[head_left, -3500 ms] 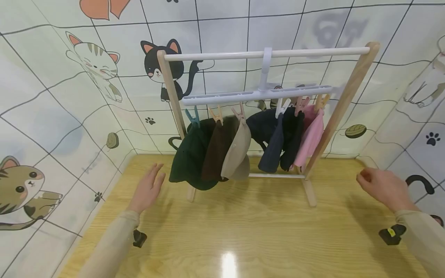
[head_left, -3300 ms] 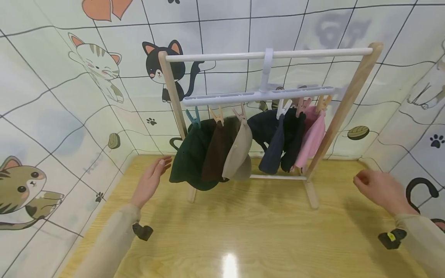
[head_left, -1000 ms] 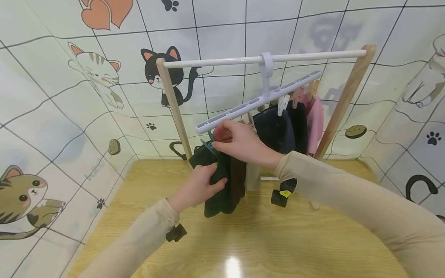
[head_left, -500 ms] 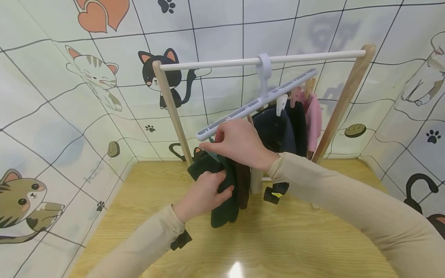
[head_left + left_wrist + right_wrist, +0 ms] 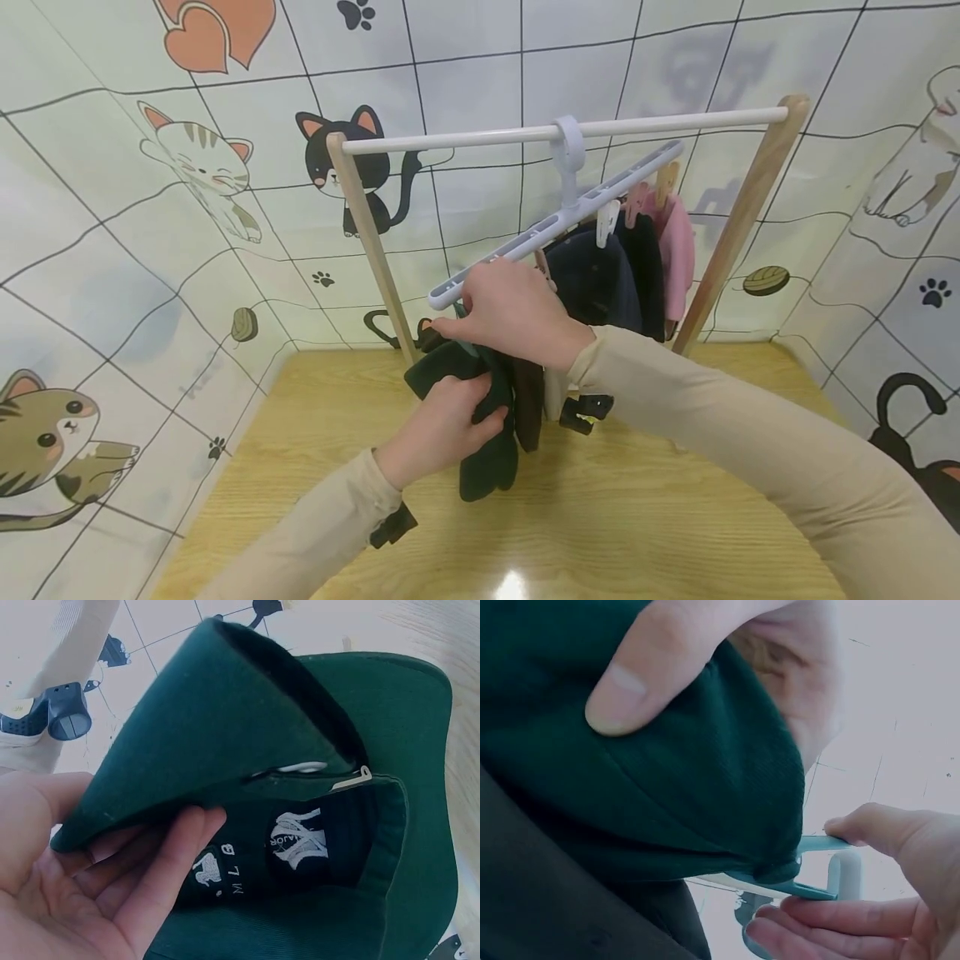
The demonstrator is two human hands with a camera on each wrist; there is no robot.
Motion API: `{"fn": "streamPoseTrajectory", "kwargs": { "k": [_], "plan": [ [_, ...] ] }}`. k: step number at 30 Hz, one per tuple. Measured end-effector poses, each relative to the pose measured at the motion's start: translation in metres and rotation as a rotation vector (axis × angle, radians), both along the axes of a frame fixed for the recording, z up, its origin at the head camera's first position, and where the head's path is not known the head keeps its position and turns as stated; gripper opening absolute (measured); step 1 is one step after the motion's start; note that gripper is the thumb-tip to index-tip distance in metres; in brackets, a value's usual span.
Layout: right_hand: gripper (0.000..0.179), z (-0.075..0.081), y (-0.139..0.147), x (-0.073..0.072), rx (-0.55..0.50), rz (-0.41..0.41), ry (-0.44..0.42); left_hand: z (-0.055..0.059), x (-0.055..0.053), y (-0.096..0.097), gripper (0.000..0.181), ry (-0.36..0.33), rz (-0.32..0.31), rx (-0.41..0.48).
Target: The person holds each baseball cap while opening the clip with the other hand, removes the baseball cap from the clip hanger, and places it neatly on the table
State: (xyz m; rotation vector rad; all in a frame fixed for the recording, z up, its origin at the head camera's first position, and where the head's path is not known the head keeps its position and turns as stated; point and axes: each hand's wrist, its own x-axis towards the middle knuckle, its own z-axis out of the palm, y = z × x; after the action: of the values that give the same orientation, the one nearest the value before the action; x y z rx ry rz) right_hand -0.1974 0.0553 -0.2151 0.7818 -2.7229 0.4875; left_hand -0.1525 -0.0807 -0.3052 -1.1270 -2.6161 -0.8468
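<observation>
Head view, near to far: one worktop [image 5: 600,517], pale wood grain, a bright glare spot at its front edge; two beige sleeves, left [image 5: 315,517] and right [image 5: 735,433], a small black camera on each wrist; one left hand [image 5: 442,425], fingers curled round the gathered edge of a green cap [image 5: 487,471]; the cap hangs above the worktop at the near end of the hanger, its opening turned to the left wrist view, where white embroidery, the letters MLB and a metal strap buckle show inside; one right hand [image 5: 517,312], above the left hand, thumb and fingers pinching the two arms of a teal clothespin [image 5: 802,889] from opposite sides, the clothespin's tip at the cap's edge; one brown cloth item [image 5: 527,408], directly behind the cap; one beige cloth item [image 5: 555,392], next along, mostly hidden by the right hand and sleeve; one navy item [image 5: 585,279], one black item [image 5: 647,267] and one pink item [image 5: 678,258], in a row farther along; clothespins above these, white [image 5: 607,223], pink [image 5: 636,204] and orange [image 5: 666,183]; one white hanger [image 5: 540,235], set aslant, hooked over the white rail [image 5: 450,140] of a rack with wooden posts; one wall covering [image 5: 480,83], white with black grid lines, printed with cats, hearts and paw marks
</observation>
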Motion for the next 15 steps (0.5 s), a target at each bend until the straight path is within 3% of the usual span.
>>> {"fn": "streamPoseTrajectory", "kwargs": {
  "k": [10, 15],
  "plan": [
    [0.051, -0.006, 0.008, -0.014, -0.184, 0.097, -0.222, -0.005, -0.002, -0.007, 0.024, -0.046, 0.009, 0.043],
    [0.038, -0.010, 0.013, -0.020, -0.257, 0.127, -0.383, -0.009, -0.003, -0.010, 0.022, -0.072, 0.010, 0.057]
  ]
}}
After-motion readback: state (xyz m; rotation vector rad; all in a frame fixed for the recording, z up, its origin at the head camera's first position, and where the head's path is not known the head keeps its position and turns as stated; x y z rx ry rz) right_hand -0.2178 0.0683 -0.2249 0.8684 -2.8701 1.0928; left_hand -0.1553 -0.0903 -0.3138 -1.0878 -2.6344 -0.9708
